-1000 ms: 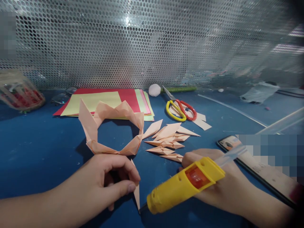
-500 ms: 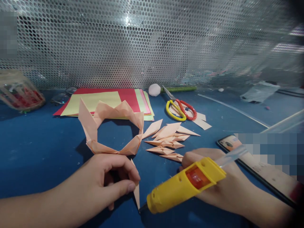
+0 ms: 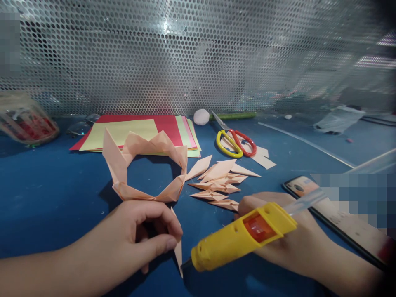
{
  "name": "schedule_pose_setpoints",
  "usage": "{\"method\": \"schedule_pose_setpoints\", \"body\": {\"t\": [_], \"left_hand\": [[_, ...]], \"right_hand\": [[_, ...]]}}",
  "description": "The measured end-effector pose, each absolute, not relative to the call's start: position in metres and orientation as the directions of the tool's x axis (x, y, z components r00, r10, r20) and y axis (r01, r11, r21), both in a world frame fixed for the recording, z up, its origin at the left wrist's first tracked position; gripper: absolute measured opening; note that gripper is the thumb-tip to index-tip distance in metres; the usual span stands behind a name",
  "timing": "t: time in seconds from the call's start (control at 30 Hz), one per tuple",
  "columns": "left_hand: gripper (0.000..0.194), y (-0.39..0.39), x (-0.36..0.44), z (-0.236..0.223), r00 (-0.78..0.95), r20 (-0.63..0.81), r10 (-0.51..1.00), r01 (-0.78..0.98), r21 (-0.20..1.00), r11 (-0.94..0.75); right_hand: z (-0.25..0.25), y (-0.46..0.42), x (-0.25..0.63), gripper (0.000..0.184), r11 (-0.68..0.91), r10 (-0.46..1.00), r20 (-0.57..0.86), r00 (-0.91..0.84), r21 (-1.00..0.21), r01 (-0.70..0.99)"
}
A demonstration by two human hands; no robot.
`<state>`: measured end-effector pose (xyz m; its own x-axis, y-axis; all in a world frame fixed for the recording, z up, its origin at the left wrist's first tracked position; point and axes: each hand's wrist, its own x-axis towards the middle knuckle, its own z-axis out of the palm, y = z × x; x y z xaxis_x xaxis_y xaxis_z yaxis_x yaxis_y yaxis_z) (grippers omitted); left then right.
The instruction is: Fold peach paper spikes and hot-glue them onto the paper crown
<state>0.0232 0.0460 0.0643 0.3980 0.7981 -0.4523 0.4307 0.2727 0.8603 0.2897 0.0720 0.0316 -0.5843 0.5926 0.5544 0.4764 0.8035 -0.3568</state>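
Folded peach piece (image 3: 178, 256) pinched in left hand (image 3: 139, 229), glue gun (image 3: 229, 245) at its near end.
Piece's narrow tip points back toward the wearer, below the left fingertips; long axis steep, leaning slightly right, far end just showing beyond the forefinger. Dark nozzle beside the tip, contact uncertain; gun slants up and right from it. Left thumb and forefinger clamped on the piece's middle; other fingers curled beneath. Right hand (image 3: 291, 249) wrapped round the gun, most fingers hidden behind the yellow body; trigger finger can't be told. Phone (image 3: 340, 218) right of the right-hand fingers. Loose folded pieces (image 3: 218, 170) just beyond those fingers. Paper ring (image 3: 163, 145) just beyond the left knuckles; scissors (image 3: 232, 135) and paper sheets (image 3: 123, 134) farther off.
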Motion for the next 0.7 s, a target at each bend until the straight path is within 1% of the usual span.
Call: {"method": "schedule_pose_setpoints", "body": {"t": [0.17, 0.33, 0.5, 0.7], "left_hand": [[0.013, 0.0450, 0.0224, 0.0629, 0.406, -0.448, 0.797, 0.428, 0.863, 0.267], [0.012, 0.0458, 0.0237, 0.0649, 0.406, -0.451, 0.795, 0.423, 0.864, 0.275], [0.011, 0.0467, 0.0238, 0.0641, 0.401, -0.456, 0.795, 0.427, 0.860, 0.277], [0.012, 0.0460, 0.0231, 0.0624, 0.416, -0.437, 0.798, 0.413, 0.872, 0.263]], "right_hand": [[0.0264, 0.0739, 0.2915, 0.017, 0.798, 0.596, 0.577, -0.558, -0.343, 0.496], [0.0239, 0.0735, 0.2944, 0.016, 0.781, 0.613, 0.565, -0.552, -0.328, 0.532], [0.0222, 0.0727, 0.2973, 0.019, 0.761, 0.632, 0.557, -0.538, -0.317, 0.566], [0.0228, 0.0711, 0.2969, 0.023, 0.766, 0.624, 0.564, -0.541, -0.305, 0.566]]}}
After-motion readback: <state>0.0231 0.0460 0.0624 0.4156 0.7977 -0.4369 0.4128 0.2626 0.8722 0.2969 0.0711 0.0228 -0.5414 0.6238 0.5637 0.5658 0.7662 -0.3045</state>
